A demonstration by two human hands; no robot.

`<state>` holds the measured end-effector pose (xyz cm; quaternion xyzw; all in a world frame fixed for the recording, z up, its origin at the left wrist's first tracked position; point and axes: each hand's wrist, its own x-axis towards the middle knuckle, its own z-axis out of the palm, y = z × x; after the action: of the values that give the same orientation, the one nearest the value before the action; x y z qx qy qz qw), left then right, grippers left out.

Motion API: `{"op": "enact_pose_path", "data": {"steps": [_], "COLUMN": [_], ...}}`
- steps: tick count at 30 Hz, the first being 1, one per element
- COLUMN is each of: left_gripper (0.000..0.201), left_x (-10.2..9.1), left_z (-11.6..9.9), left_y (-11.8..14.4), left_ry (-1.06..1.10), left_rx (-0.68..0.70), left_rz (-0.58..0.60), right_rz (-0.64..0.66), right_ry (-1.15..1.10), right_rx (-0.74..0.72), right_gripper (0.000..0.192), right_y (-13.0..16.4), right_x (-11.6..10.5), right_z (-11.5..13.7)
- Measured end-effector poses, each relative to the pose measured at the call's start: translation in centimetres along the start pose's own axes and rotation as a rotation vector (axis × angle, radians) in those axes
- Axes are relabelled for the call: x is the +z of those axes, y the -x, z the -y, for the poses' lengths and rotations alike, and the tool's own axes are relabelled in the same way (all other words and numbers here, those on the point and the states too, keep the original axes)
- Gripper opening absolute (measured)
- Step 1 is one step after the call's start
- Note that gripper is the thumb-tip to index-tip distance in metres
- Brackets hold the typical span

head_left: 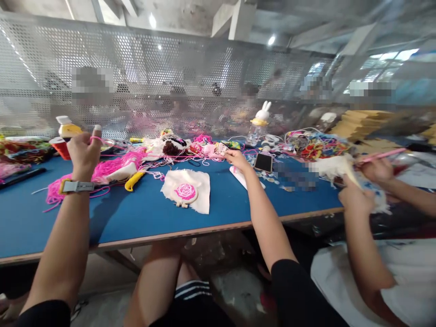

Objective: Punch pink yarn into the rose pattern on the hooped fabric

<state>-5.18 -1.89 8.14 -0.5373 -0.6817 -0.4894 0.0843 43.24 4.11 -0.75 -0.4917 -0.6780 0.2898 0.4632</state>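
A strand of pink yarn (96, 138) is looped round the thumb of my left hand (82, 153), which is raised over the table and closed. My right hand (237, 160) pinches pink yarn at the far side of the pile, and the strand runs between both hands. Below the left hand lies a heap of bright pink yarn (117, 167) beside a yellow-handled tool (134, 181). Between my arms, a white cloth (203, 181) lies flat with a small embroidery hoop (196, 194) on it, framing a pink stitched rose (185, 191).
A phone (264, 162) and a rabbit-topped bottle (261, 121) stand right of centre. Tangled coloured yarn (315, 143) and stacked brown card (361, 123) lie farther right. A co-worker's hand (357, 196) holds pale material. A perforated metal screen (143, 81) runs behind the blue table (136, 222).
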Motion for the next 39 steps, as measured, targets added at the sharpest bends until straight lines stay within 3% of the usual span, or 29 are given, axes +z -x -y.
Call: {"op": "enact_pose_path", "data": {"steps": [3, 5, 10, 16, 18, 23, 28, 30, 32, 34, 36, 37, 39], "left_gripper": [0.042, 0.042, 0.052, 0.048, 0.046, 0.033, 0.018, 0.028, 0.05, 0.075, 0.083, 0.081, 0.075], "left_x": [0.2, 0.3, -0.7, -2.3, -2.3, -1.5, -0.5, -0.6, -1.1, -2.2, -3.3, -3.5, -2.9], "left_z": [0.8, 1.8, 4.9, 7.1, 7.7, 9.6, 10.7, 10.8, 10.7, 10.0, 8.3, 7.1, 3.5], "left_y": [0.0, -0.1, -0.3, -1.3, -1.8, -2.2, -2.4, -2.6, -2.7, -2.6, -2.1, -1.6, 0.0], "left_ry": [-0.253, -0.404, -0.571, -0.447, -0.375, -0.448, -0.207, -0.033, 0.074, 0.083, 0.047, 0.046, 0.097], "left_rx": [0.205, 0.265, 0.235, 0.098, 0.021, -0.043, -0.012, -0.027, -0.067, -0.11, -0.068, -0.001, 0.191], "left_rz": [-0.052, -0.072, -0.149, -0.199, -0.089, 0.464, 0.62, 0.699, 0.86, 1.123, 1.348, 1.366, 1.235], "right_rz": [-0.003, -0.008, 0.012, 0.047, 0.044, 0.045, 0.081, 0.091, 0.091, 0.102, 0.125, 0.128, 0.12], "right_ry": [0.023, 0.035, 0.069, 0.109, 0.124, 0.142, 0.126, 0.12, 0.123, 0.131, 0.134, 0.131, 0.12], "right_rx": [0.012, 0.015, 0.025, 0.043, 0.056, 0.081, 0.055, 0.037, 0.025, 0.014, 0.003, -0.001, -0.003], "right_gripper": [0.048, 0.046, 0.04, 0.033, 0.034, 0.042, 0.044, 0.044, 0.043, 0.042, 0.042, 0.042, 0.042], "right_y": [0.2, 0.3, 0.3, 0.3, 0.2, 0.3, 0.4, 0.3, 0.2, 0.2, 0.2, 0.3, 0.4], "right_x": [-0.8, -1.2, -1.5, -1.5, -1.5, -1.6, -1.5, -1.5, -1.5, -1.4, -1.3, -1.2, -1.0], "right_z": [-0.2, -0.4, -0.9, -1.1, -1.3, -1.5, -1.3, -1.3, -1.3, -1.2, -1.0, -0.8, -0.4]}}
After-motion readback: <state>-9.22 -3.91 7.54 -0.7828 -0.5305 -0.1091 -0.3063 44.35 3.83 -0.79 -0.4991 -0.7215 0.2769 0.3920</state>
